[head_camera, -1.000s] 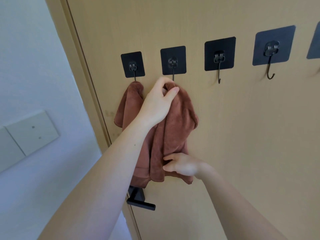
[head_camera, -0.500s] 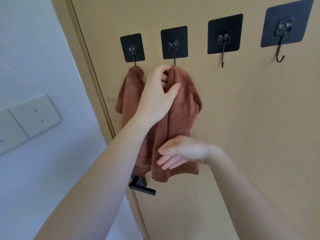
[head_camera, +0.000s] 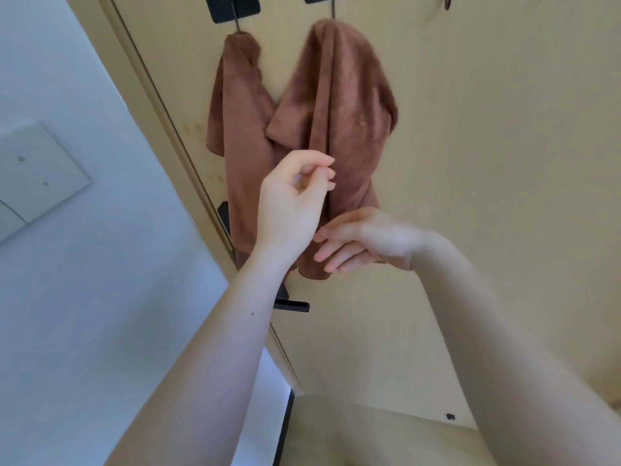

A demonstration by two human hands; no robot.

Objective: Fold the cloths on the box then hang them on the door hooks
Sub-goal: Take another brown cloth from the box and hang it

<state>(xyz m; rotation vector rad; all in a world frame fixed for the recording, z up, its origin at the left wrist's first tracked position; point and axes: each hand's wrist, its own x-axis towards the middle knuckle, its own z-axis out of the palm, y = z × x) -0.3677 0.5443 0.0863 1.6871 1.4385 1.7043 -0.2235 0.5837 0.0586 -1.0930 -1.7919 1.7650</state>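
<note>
While both hands hold nothing, the left hand (head_camera: 290,203) loosely curled and the right hand (head_camera: 366,242) relaxed, the second cloth (head_camera: 339,129) hangs directly above them. Soft, light and limp; best gripped at its top fold.

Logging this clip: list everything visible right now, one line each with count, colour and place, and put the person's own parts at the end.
cloths: 2, rust brown, hanging side by side on the door, left cloth and right cloth
hook plates: 2 partly in view, black, top edge of frame above the cloths, one at
door: 1, light tan wood, fills the right and centre
door handle: 1, black, on the door's edge below the cloths
wall: 1, white, left of the door
wall panel: 1, pale grey, on the wall at left
left hand: 1, fingers loosely curled, holding nothing, in front of the cloths
right hand: 1, fingers relaxed, holding nothing, by the right cloth's lower edge
</note>
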